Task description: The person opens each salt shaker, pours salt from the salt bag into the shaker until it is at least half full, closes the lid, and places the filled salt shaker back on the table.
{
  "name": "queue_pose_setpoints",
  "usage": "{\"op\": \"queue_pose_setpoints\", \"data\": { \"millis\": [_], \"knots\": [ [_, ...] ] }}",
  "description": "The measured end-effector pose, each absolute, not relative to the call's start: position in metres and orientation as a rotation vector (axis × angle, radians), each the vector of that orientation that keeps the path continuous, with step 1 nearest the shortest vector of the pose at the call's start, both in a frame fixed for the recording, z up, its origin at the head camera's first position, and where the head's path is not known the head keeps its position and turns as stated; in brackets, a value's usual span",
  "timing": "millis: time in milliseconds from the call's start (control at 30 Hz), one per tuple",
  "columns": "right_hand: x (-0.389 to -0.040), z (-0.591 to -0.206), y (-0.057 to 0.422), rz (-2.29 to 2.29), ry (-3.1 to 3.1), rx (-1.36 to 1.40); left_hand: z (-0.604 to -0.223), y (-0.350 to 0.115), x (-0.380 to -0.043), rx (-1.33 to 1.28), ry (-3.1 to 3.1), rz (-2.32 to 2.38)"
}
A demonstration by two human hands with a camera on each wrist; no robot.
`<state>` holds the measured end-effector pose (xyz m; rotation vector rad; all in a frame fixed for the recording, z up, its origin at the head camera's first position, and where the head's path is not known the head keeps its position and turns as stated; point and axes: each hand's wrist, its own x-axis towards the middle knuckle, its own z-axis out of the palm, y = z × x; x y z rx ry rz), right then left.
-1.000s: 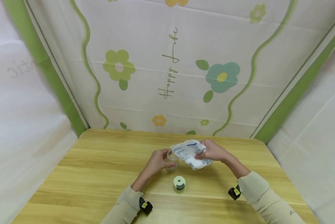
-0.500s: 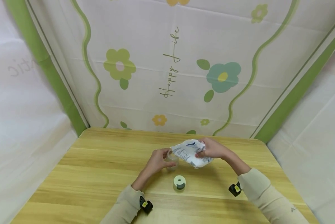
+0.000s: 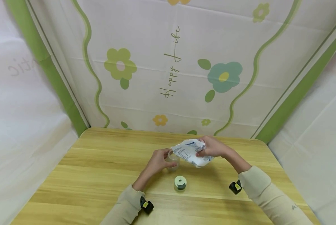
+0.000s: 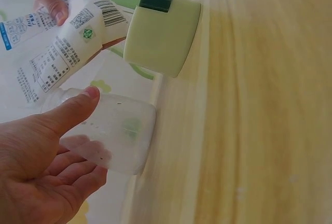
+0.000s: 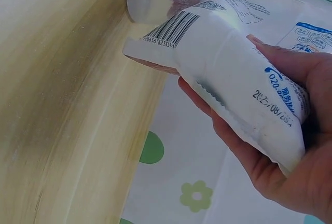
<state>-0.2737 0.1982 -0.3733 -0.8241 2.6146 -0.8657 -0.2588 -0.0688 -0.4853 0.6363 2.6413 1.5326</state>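
My left hand point(image 3: 157, 162) holds a clear jar point(image 4: 116, 125) upright on the table, thumb on one side and fingers on the other. A few small specks show on its wall. In my right hand point(image 3: 213, 147) is a white plastic bag point(image 5: 228, 73) with blue and black print and a barcode, gripped at its body and squeezed into folds. The bag tilts down to the left, and its narrow end overlaps the jar's mouth in the head view. Nearer to me stands a pale green lid point(image 3: 180, 183) with a dark green flap, seen from the side in the left wrist view.
The wooden table point(image 3: 100, 175) reaches back to a white curtain point(image 3: 145, 103) printed with flowers and lettering. More white cloth hangs at the left and right sides. A black wrist camera point(image 3: 146, 206) sits at each sleeve.
My right hand has risen slightly, lifting the bag's rear end with it. The left hand and jar stay in place, and so does the lid.
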Motion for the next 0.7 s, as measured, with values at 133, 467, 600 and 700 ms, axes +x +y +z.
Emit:
{"op": "queue_pose_setpoints", "data": {
  "millis": [133,467,600,700],
  "knots": [
    [-0.2741,-0.3725,0.1977,-0.863,2.604,-0.827,-0.4853,-0.0688,-0.2587,0.639,2.644,1.531],
    [-0.2758,-0.3689,0.1973,-0.832,2.604,-0.844,-0.4848,-0.0688,-0.2591,0.640,2.643,1.532],
    [-0.2758,-0.3665,0.1963,-0.820,2.602,-0.854,-0.4845,-0.0689,-0.2589,0.641,2.645,1.527],
    [-0.2759,-0.3647,0.1956,-0.812,2.596,-0.869,-0.4845,-0.0691,-0.2587,0.642,2.648,1.522]
  ]
}}
